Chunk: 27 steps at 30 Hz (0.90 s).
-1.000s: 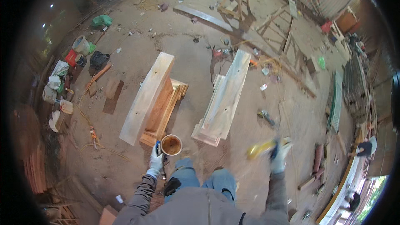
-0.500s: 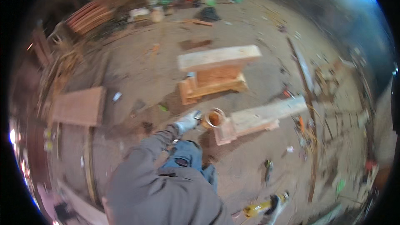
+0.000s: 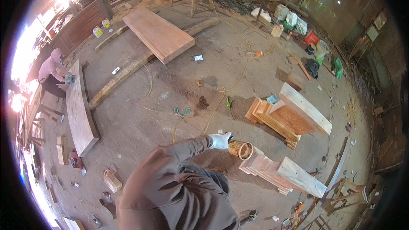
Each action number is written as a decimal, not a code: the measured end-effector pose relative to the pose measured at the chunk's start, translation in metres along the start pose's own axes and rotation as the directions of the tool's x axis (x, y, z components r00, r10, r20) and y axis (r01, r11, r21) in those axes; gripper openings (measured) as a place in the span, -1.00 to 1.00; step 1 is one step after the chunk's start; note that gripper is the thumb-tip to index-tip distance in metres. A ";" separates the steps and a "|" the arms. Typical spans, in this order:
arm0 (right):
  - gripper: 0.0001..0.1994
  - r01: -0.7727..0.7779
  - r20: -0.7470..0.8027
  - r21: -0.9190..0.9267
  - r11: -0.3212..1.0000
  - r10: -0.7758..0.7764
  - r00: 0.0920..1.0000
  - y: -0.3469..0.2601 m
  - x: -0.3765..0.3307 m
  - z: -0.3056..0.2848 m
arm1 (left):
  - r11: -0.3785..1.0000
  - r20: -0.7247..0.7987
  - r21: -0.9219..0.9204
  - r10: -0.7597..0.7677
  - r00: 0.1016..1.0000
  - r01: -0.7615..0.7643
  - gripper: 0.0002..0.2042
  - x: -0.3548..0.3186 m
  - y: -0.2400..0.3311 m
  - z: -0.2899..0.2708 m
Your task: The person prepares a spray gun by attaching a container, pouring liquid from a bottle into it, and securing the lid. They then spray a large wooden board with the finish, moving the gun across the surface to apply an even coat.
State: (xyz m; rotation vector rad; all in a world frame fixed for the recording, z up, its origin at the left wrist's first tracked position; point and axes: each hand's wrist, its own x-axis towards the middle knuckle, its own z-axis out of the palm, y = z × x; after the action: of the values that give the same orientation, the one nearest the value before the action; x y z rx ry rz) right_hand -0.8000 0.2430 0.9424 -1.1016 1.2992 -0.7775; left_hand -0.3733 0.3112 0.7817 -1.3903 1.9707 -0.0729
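Observation:
My left hand, in a pale glove, is closed at the side of a brown-stained, round container. The container is tilted so that its open mouth faces right, beside a stepped, pale wooden piece on the ground. Behind that piece lies a second wooden piece with a pale slab and orange-brown stepped sides. My right hand is out of view. A dark-handled tool shows on the ground at the lower edge, partly hidden by my body.
A thick reddish plank rests on timber beams at the far left. A person in pink works at a long board. A yellow cord winds across the floor. Sacks and a red bucket stand far right.
The view has swung left, bringing the person and long board into sight. My right hand, which had a yellow object in it, has left the picture. My left hand keeps its container.

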 end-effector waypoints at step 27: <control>-0.60 0.131 0.296 0.302 0.944 -0.223 0.929 -0.035 0.007 0.012 | -0.933 0.419 -0.334 -0.274 0.866 -0.134 -0.65 -0.264 0.043 0.041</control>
State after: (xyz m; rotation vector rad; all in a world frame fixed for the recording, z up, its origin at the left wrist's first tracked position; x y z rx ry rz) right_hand -0.7823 0.2269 0.9719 -1.0759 0.7902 -0.8427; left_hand -0.3407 0.5651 0.8681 1.4145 -0.1215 -1.3792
